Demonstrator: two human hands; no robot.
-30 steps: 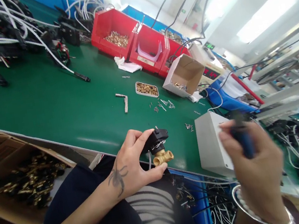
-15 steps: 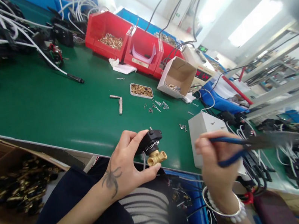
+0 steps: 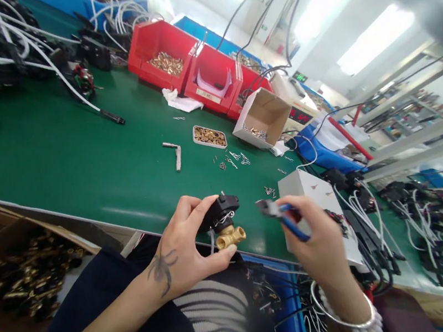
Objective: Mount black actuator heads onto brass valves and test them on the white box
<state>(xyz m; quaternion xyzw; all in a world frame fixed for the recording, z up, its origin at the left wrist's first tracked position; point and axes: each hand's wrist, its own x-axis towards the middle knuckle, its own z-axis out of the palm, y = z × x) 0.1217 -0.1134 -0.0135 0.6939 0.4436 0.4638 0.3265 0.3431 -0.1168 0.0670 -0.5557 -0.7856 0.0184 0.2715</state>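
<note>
Green bench [image 3: 119, 154], metal clips [image 3: 241, 158] about. L hand [image 3: 179, 245] gripped black/brass valve [image 3: 230, 236] at bench edge; prob. rigid, heavyish, brass slick, so best held by black housing. R hand [image 3: 316, 235] held blue-handled pliers [image 3: 293, 223] w/ fingers closed round handles, nearby.

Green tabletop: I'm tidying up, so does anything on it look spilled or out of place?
Thin silver metal clips and short silver metal pins lie loose on the green tabletop, outside the open brown cardboard box. That looks untidy, though I cannot tell whether they spilled.
</note>
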